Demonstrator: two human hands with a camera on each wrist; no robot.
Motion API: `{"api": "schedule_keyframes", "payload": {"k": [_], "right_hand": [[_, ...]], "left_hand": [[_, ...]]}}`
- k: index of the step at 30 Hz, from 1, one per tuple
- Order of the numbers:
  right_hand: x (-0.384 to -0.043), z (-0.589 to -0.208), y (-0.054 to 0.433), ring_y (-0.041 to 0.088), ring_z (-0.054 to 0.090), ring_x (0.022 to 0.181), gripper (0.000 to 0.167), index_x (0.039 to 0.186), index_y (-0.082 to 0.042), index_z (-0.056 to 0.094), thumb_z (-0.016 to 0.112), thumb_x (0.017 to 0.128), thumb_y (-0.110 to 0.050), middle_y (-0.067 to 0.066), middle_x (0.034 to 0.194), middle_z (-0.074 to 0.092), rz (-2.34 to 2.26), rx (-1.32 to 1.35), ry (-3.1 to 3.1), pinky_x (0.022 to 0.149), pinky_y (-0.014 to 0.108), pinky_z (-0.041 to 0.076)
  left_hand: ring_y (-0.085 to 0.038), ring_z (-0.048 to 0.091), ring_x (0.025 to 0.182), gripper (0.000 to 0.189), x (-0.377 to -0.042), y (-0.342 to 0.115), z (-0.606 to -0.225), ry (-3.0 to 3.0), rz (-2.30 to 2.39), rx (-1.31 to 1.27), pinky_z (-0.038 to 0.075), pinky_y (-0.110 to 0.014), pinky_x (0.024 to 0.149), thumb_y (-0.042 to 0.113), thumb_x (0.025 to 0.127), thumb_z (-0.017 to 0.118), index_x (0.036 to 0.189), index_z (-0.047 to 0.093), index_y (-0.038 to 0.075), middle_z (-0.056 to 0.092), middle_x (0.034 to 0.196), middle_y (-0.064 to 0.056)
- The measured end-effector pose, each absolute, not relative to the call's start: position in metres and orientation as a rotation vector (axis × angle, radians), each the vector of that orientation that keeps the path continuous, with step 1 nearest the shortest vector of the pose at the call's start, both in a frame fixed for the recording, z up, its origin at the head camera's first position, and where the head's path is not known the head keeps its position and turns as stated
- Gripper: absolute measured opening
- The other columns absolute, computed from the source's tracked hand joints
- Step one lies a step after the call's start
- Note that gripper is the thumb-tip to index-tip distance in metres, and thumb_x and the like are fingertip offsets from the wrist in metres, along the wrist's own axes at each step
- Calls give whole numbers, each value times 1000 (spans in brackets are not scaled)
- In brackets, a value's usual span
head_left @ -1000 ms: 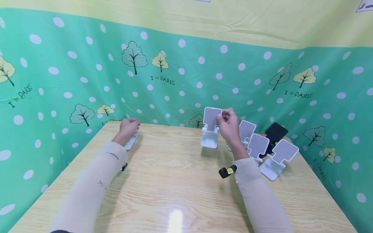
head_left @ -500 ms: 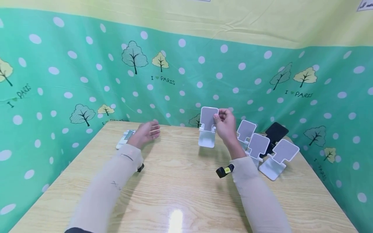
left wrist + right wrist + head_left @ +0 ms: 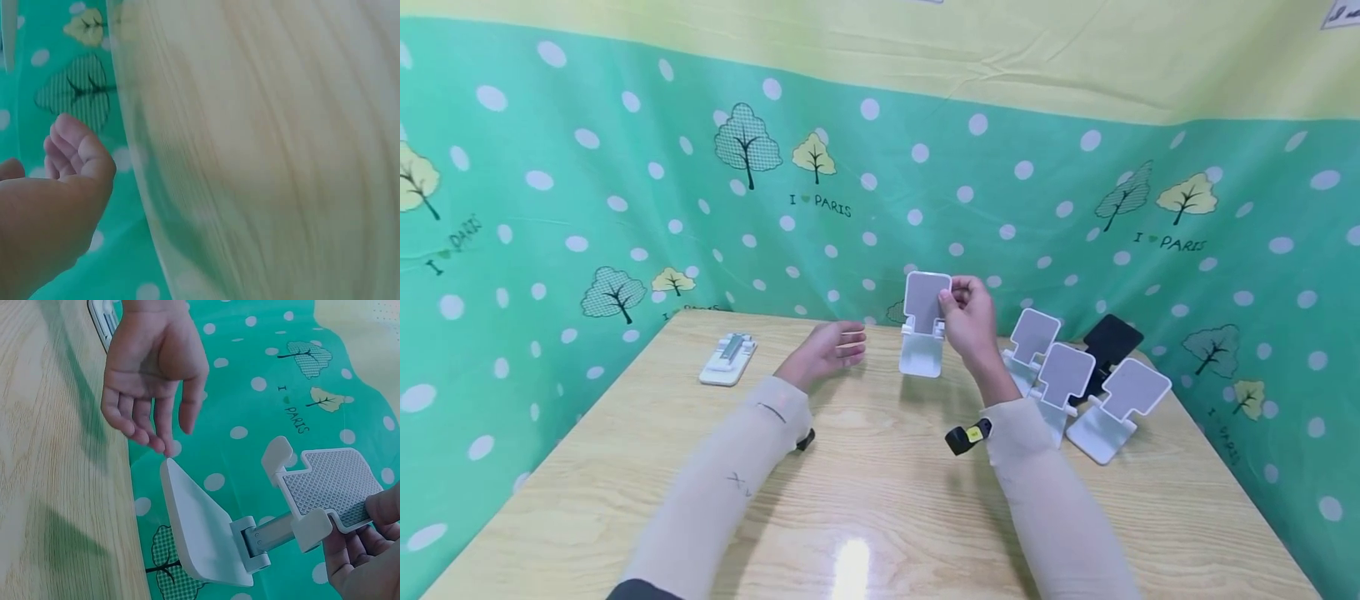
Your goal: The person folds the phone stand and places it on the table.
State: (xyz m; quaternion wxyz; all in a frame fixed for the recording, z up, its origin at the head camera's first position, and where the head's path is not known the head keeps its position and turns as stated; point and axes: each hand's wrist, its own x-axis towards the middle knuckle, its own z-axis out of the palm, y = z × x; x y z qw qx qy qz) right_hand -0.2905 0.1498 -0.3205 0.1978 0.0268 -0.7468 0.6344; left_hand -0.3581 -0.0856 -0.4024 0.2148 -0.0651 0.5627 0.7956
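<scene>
My right hand [image 3: 972, 325] pinches a white phone stand [image 3: 923, 303] by the edge of its grey-padded back plate, thumb in front and fingers behind. The stand is unfolded and held up off the table; its white base [image 3: 203, 528] and metal stem [image 3: 274, 532] show in the right wrist view. To its left, my left hand [image 3: 829, 353] hovers over the table with relaxed fingers and nothing in it. In the right wrist view, the left hand's fingertips [image 3: 167, 450] come close to the base; whether they touch is unclear.
A folded white phone stand [image 3: 728, 360] lies at the table's back left. On the right stand several unfolded ones, including a white stand [image 3: 1127, 390] in front and a black stand [image 3: 1111, 343] behind. A green dotted curtain [image 3: 880, 217] hangs behind the wooden table [image 3: 865, 483].
My left hand has left the folded stand at the back left and moved right, its fingers straightening. My right hand has shifted slightly left with the white phone stand.
</scene>
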Motion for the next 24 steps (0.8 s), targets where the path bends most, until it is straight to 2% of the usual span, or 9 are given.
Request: {"api": "schedule_keyframes", "payload": {"k": [5,11,19,24], "right_hand": [[-293,-320,146,25,59,100,22,123,6,54,56,104,-4,21,112,63,1756,90,-2100,84,32,56],[-297,-320,142,25,59,100,23,124,5,54,57,104,-6,20,113,64,1735,104,-2112,84,33,56],[-302,-320,138,26,60,100,22,123,4,55,57,104,-5,19,112,63,1741,126,-2110,85,36,58],[-304,-319,140,27,61,99,21,123,3,55,56,104,-5,19,111,63,1713,139,-2129,86,39,60]], "left_hand": [[-40,41,141,43,-356,-59,-402,1495,2236,-183,40,-47,118,16,107,48,147,46,-2,42,154,-24],[-37,48,133,37,-354,-36,-402,1445,2256,-145,42,-47,115,18,104,55,136,52,1,47,151,-21],[-32,49,131,40,-350,-23,-404,1334,2325,-136,47,-43,108,19,107,47,144,44,3,45,154,-18],[-31,50,125,40,-347,-18,-403,1328,2344,-79,46,-43,109,7,104,51,144,48,1,48,150,-17]]}}
